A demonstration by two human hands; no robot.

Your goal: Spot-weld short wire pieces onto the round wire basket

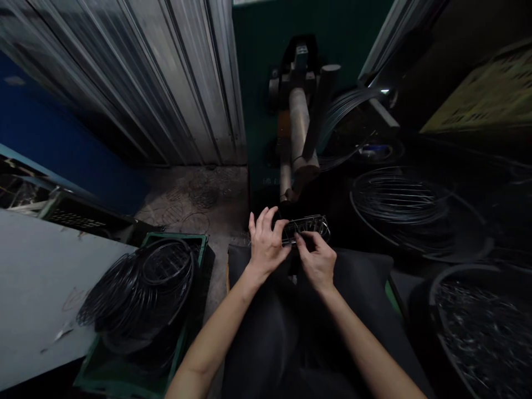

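**Wire frame handled between two hands below a machine**

A small wire frame (pixel 312 224) is held up at the fingertips, between the left hand (pixel 266 238) and the right hand (pixel 318 257). The left hand is partly open: its fingers are fanned, and its thumb and forefinger are curved about the frame's left end, though whether that end is gripped cannot be told. By the right hand, the frame's near side is pinched between thumb and forefinger, with the other fingers curled in.

Just beyond both hands, the machine (pixel 301 127) is seen, its thick bar sloped down toward them. Below the hands, the lap is covered by dark cloth (pixel 266 332).

To the left of the left hand, a green crate (pixel 203 239) is piled with dark wire rings (pixel 137 293); farther beyond that hand, more rings are scattered on the floor (pixel 226 221). To the right of the right hand, a tub (pixel 372 231) is stacked with round wire pieces (pixel 399 194). Nearer the body on that side, a bin (pixel 434 291) is filled with small shiny bits (pixel 482 327), too dim to be made out singly.
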